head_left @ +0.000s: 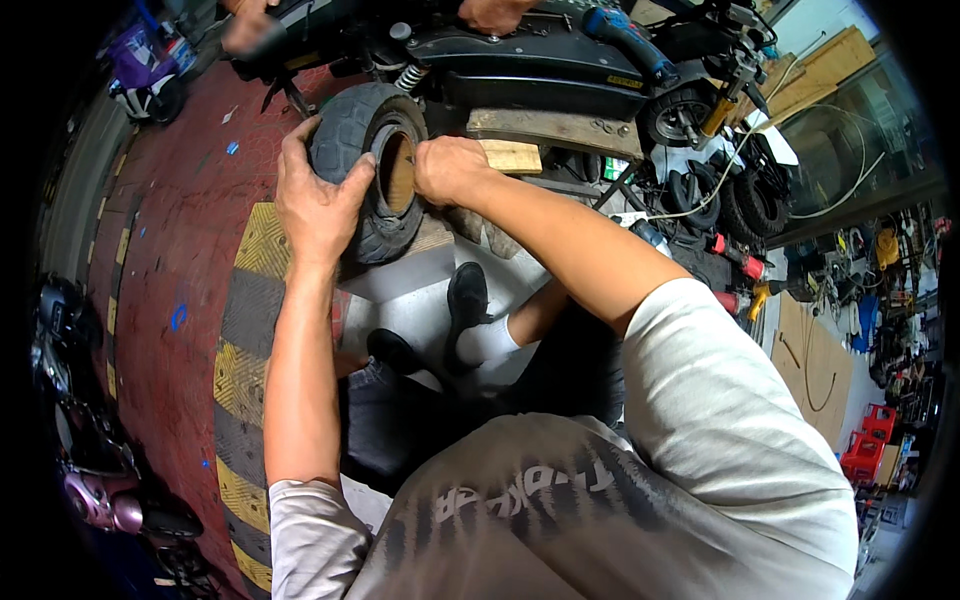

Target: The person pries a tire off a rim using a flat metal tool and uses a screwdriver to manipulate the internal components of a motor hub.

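Observation:
A black small tyre (346, 140) with a grey inner ring stands upright near the top middle, a brown surface showing through its opening. My left hand (317, 200) grips its left side, thumb pressed on the tread and fingers curled over it. My right hand (449, 170) is closed at the right edge of the opening; whatever its fingers hold is hidden. Beneath the tyre is a wooden block (428, 236).
A black scooter (540, 70) with a blue tool (625, 45) on it stands beyond, with a co-worker's hands (490, 15). A wooden bench (553, 128), cordless drills (740, 258) and spare tyres (752, 205) lie right. Striped rubber ramps (245, 380) run left; motorbikes (100, 500) stand farther left.

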`<state>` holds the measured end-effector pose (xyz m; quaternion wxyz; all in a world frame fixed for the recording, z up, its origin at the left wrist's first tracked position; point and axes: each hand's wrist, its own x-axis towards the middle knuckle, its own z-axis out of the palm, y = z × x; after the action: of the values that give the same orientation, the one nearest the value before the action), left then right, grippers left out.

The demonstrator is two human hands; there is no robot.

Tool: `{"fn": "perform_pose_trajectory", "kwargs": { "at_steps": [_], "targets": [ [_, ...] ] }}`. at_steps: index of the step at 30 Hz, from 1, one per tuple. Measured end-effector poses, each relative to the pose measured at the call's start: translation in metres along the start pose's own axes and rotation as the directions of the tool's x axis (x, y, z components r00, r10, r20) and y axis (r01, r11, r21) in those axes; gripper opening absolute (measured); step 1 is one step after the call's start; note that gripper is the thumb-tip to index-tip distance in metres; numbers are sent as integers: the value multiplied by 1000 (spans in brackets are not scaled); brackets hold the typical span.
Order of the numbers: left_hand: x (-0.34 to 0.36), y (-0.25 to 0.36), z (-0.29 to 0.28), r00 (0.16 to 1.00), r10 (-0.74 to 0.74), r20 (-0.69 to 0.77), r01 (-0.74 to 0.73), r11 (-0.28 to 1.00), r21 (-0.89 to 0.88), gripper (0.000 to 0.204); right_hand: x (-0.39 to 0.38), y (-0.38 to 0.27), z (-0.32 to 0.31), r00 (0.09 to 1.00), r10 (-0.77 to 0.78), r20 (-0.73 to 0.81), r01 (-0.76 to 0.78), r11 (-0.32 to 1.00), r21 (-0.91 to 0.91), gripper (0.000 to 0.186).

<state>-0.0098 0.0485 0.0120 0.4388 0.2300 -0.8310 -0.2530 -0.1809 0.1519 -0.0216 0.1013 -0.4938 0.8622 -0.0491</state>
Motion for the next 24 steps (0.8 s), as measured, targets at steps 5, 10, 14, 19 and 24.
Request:
{"fn": "perform_pose_trajectory", "kwargs": {
  "at_steps": [5, 10, 14, 19, 24],
  "targets": [
    [0, -6, -6, 1000, -16, -20, 16, 1000, 20, 70, 9, -12, 10, 986, 131, 103, -148, 973, 175, 37],
    [8, -15, -2, 1000, -12, 25, 14, 994, -104, 69, 55, 35, 58, 783, -540, 309, 613, 754, -235, 26],
    [2, -32, -17, 995, 51, 83, -40, 991, -128, 66, 5, 0, 21, 956, -252, 151, 264, 963, -61, 27],
    [11, -34, -13, 998, -31, 47, 35, 995, -93, 66, -41, -14, -44, 935, -341, -98, 297, 904, -308, 26],
    [10, -36, -9, 998, -44, 47, 50, 991, -124, 66, 4, 14, -22, 838, -425, -342, 290, 878, -381, 19]
  ]
}}
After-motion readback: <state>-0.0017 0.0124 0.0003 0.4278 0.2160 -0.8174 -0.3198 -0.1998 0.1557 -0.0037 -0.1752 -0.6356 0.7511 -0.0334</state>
